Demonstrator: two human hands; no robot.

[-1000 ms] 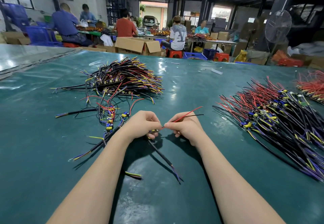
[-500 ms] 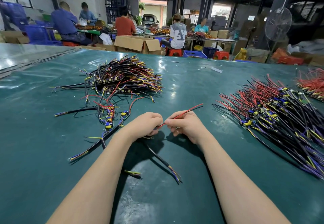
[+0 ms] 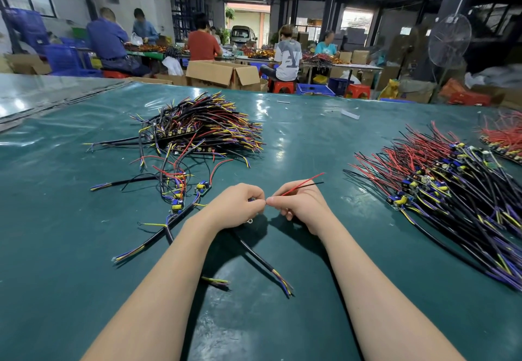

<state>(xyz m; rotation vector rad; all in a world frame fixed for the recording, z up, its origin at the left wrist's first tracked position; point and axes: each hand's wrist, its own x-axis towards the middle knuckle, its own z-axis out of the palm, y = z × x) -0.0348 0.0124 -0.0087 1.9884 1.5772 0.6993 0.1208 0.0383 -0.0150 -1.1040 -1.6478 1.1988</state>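
My two hands meet over the middle of the green table (image 3: 310,318). My left hand (image 3: 236,207) curls round a small wired part that its fingers mostly hide; a black cable (image 3: 260,260) trails from under it toward me and ends in yellow and purple leads. My right hand (image 3: 300,205) pinches a thin red wire (image 3: 303,184) and a black wire beside it, both pointing up and to the right. The fingertips of both hands touch.
A heap of wired parts (image 3: 203,126) lies at the far left, with loose small circuit boards (image 3: 176,205) and cables in front of it. A large fan of red and black harnesses (image 3: 440,185) fills the right. Cardboard boxes (image 3: 223,74) and seated people are beyond the table.
The red and black wires, spread apart a second ago, came together and now lie slightly apart again. My hands have closed up until their fingertips touch.
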